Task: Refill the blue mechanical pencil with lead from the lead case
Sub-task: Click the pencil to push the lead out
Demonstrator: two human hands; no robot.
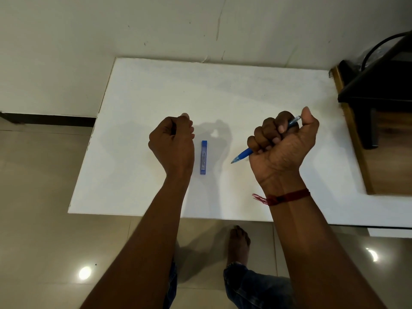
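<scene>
The lead case (203, 157) lies flat on the white table (256, 90), and just right of it the right hand (283, 143) has its fingers wrapped tight round the blue mechanical pencil (244, 153), tip pointing toward the case. Just left of the case the left hand (171, 141) is curled in a fist; I cannot tell if it holds anything. It looks like the pencil is being opened, so next comes picking up the case and gently sliding a thin lead in.
</scene>
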